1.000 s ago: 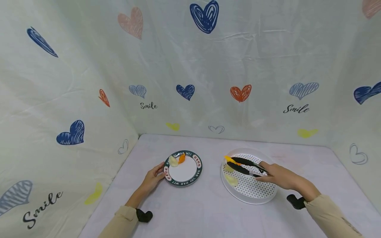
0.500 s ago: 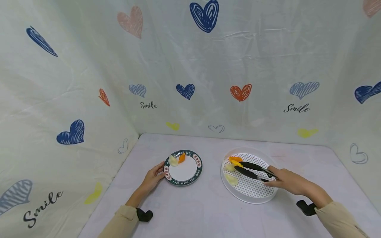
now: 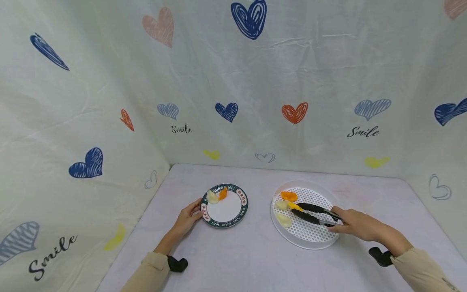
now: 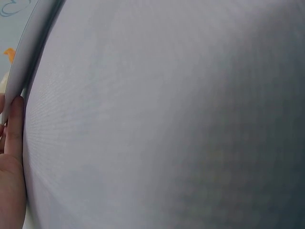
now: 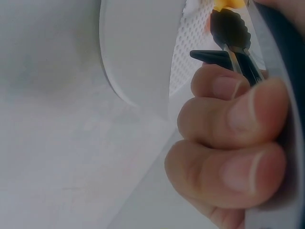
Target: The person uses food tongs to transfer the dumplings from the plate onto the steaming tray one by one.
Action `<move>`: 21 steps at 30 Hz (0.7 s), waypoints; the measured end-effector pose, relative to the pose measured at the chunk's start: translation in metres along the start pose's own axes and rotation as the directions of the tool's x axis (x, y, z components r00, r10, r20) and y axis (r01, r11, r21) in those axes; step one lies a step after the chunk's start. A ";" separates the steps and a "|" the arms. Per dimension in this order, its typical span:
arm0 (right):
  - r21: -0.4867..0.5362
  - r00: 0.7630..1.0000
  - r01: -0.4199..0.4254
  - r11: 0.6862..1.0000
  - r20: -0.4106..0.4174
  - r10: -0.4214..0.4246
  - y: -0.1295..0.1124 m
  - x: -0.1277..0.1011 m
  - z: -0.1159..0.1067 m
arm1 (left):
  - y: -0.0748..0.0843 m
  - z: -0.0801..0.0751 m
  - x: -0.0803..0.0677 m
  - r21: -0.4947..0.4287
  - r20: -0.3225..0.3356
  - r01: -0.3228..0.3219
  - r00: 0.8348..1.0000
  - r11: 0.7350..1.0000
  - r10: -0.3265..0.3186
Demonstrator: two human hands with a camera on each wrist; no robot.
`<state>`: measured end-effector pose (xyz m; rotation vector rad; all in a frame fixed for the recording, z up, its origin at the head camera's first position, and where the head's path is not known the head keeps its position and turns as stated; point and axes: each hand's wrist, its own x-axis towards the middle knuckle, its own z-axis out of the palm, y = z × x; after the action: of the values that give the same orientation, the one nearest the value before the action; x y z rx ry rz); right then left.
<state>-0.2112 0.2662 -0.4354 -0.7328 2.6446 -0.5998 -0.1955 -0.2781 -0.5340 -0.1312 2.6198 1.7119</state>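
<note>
My left hand [image 3: 189,217] pinches the left rim of a small white plate [image 3: 223,213] with a green lettered border. On that plate lie a pale piece [image 3: 212,197] and an orange piece [image 3: 222,194]. My right hand [image 3: 359,224] grips black-and-silver tongs [image 3: 310,218] over a round white perforated tray [image 3: 310,244]. A yellow piece [image 3: 294,206] is at the tongs' tips; whether they pinch it I cannot tell. Beside it in the tray are an orange piece [image 3: 289,196] and two pale pieces, one [image 3: 283,220] nearer me. The right wrist view shows curled fingers [image 5: 238,119] around the tongs.
Plate and tray stand apart on a pale table [image 3: 251,259]. A white curtain [image 3: 270,81] with printed hearts hangs behind the table and along its left side. The tray has a raised wall [image 5: 136,47].
The tongs have moved right and toward me, with the yellow piece moving along at their tips. The orange piece now lies uncovered in the tray. The left hand and plate stay put.
</note>
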 end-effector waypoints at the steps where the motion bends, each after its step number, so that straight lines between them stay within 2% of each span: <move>1: -0.002 1.000 -0.001 1.000 0.004 0.001 0.000 0.000 0.000 | 0.000 0.000 0.000 0.002 -0.001 0.003 1.000 1.000 -0.003; 21: 0.038 0.997 -0.041 0.998 0.064 0.039 0.004 0.003 0.003 | 0.005 0.001 0.000 -0.004 -0.004 0.031 1.000 1.000 -0.031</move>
<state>-0.2144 0.2668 -0.4408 -0.6749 2.5759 -0.6058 -0.1957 -0.2755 -0.5301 -0.1746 2.6027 1.7096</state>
